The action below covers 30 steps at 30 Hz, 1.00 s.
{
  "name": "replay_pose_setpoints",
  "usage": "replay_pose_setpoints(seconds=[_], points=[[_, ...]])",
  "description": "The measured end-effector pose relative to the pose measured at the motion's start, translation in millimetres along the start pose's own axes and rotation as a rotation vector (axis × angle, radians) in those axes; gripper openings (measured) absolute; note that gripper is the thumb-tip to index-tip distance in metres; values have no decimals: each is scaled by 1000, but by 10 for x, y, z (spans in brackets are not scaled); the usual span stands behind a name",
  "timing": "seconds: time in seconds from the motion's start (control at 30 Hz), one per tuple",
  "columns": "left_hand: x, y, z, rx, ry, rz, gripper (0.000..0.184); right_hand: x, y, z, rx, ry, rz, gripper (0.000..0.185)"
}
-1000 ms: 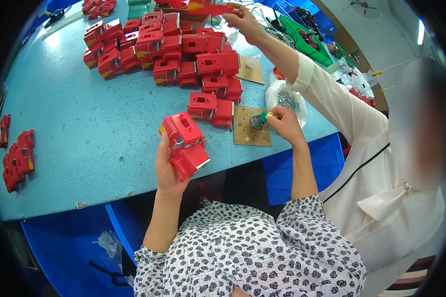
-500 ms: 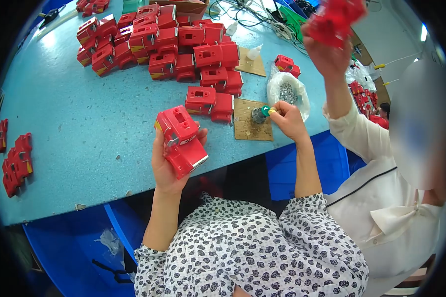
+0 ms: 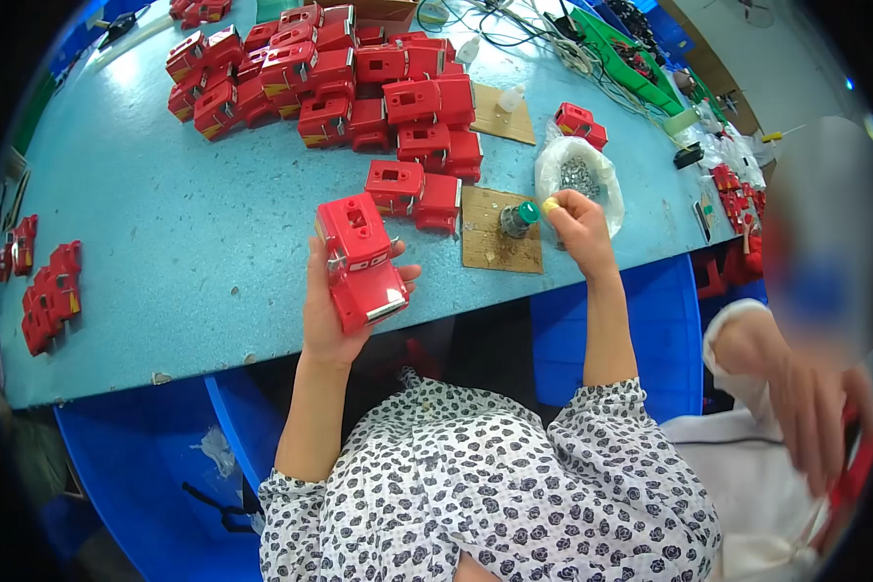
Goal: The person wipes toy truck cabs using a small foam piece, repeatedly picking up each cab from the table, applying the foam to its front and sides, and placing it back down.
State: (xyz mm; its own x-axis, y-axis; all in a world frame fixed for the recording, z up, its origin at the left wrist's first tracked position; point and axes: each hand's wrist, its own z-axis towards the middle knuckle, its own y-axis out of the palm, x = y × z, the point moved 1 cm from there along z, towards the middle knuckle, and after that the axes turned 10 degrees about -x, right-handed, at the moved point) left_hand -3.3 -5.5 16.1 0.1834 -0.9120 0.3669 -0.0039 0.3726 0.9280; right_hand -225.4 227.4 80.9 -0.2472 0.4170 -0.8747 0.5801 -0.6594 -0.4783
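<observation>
My left hand [image 3: 332, 315] holds a red plastic toy truck body [image 3: 354, 228], its fingers and thumb round the sides and the roof opening facing up. My right hand [image 3: 582, 231] is closed in a pinch over the table edge. A small yellow bit [image 3: 551, 205] shows at its fingertips, too small to name. Just left of that hand, a small jar with a green top [image 3: 520, 220] stands on a piece of cardboard [image 3: 490, 257]. Behind the hand sits a white plastic bag [image 3: 550, 167] of small metal parts [image 3: 578, 178].
Several red truck bodies [image 3: 417, 102] are heaped on the blue table [image 3: 184, 242]; more [image 3: 53, 296] lie at left. Small white bottles [image 3: 512, 98] and cables [image 3: 514, 39] are at the back. Blue bins [image 3: 136, 466] stand below. A co-worker's hand [image 3: 810, 412] is at right.
My right hand has moved slightly right, away from the green-topped jar. The truck body in my left hand has turned a little. The co-worker's raised arm with a red truck body has come down.
</observation>
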Motion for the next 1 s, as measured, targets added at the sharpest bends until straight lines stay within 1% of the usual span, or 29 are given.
replay_pose_setpoints(seconds=[0.07, 0.13, 0.2, 0.23, 0.27, 0.3, 0.33, 0.37, 0.4, 0.43, 0.47, 0.5, 0.53, 0.57, 0.63, 0.73, 0.8, 0.83, 0.93, 1.0], points=[[-38, 50, -7, 19, -42, -12, 70, -53, -34, -61, 2, 27, 196, 8], [-122, 225, 22, 38, -57, -4, 65, -168, 18, -138, -48, -8, 271, 9], [-228, 361, 35, 32, -92, -106, 56, -316, 153, -226, -173, -96, 466, 9], [-279, 411, 33, 22, -98, -129, 53, -411, 254, -299, -222, -86, 465, 8], [-330, 397, 19, -15, -115, -138, 50, -539, 377, -392, -289, -109, 440, 8], [-345, 408, 15, 0, -102, -127, 50, -669, 493, -473, -353, -138, 413, 7], [-370, 425, 1, -13, -111, -125, 50, -765, 580, -546, -441, -115, 454, 8], [-392, 438, -15, -26, -121, -124, 50, -819, 675, -613, -488, -135, 430, 10], [-395, 471, -19, -35, -80, -119, 46, -842, 733, -654, -535, -156, 404, 12], [-413, 530, -26, -22, -69, -114, 46, -780, 739, -654, -572, -215, 177, 15], [-426, 607, -28, 61, -58, -85, 44, -775, 759, -650, -586, -218, 185, 15], [-421, 670, -42, 143, -46, -57, 43, -790, 792, -647, -579, -357, 121, 16], [-419, 681, -64, 153, -37, -52, 43, -809, 815, -641, -566, -498, 55, 18], [-420, 691, -83, 148, -61, -4, 42, -817, 829, -628, -575, -503, 63, 18], [-440, 698, -113, 151, -86, 47, 41, -835, 848, -632, -560, -612, -32, 20], [-474, 686, -97, 129, -76, 92, 41, -749, 915, -656, -586, -668, -79, 21], [-482, 688, -95, 119, -84, 179, 40, -714, 900, -680, -594, -645, -82, 21], [-491, 702, -100, 121, -85, 176, 40, -692, 892, -697, -596, -622, -84, 21], [-502, 769, -83, 113, -77, 228, 42, -627, 879, -712, -575, -635, -69, 21], [-517, 788, -74, 149, -96, 334, 44, -561, 869, -682, -573, -635, -73, 21]])
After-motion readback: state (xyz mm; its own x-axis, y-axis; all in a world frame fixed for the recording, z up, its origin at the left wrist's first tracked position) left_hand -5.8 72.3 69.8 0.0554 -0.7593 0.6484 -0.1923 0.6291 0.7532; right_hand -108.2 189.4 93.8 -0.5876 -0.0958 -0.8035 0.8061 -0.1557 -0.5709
